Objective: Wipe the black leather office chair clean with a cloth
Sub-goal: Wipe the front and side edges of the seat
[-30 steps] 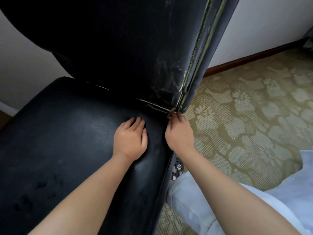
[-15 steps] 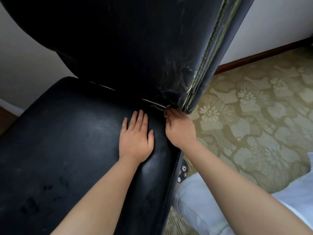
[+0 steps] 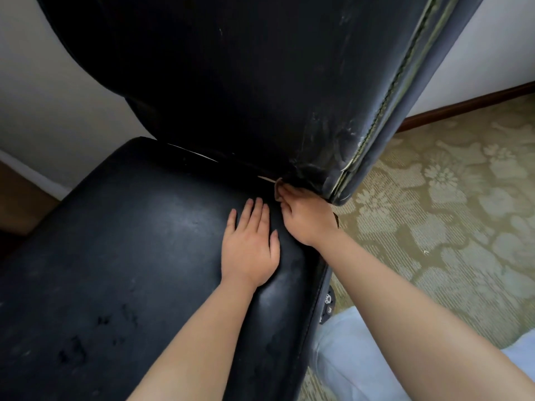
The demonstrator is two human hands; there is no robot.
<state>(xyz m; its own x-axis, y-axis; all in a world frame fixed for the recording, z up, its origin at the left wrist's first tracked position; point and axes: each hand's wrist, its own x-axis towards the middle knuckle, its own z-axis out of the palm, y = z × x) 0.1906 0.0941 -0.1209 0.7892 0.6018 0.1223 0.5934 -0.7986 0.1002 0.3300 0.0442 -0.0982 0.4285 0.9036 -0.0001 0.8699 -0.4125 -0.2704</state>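
Right hand [image 3: 308, 218] pinches a cloth [image 3: 278, 190] scrap into the seat's [image 3: 130, 241] back-right crease; left hand [image 3: 250, 250] lies flat just beside.

Behind, I see a plain white wall [image 3: 43, 91] meeting a dark wooden skirting board [image 3: 469, 104] at right. The floor there carries a pale green floral carpet [image 3: 451, 198]; brown flooring [image 3: 20, 198] shows at left.

- We see a black leather chair [image 3: 144, 256], its backrest edge piped in dull green.
- The carpet [image 3: 448, 212] is olive with a pale floral pattern.
- The wall [image 3: 58, 117] is white, with a dark brown skirting board [image 3: 469, 102].
- Our trouser leg [image 3: 362, 366] is white.
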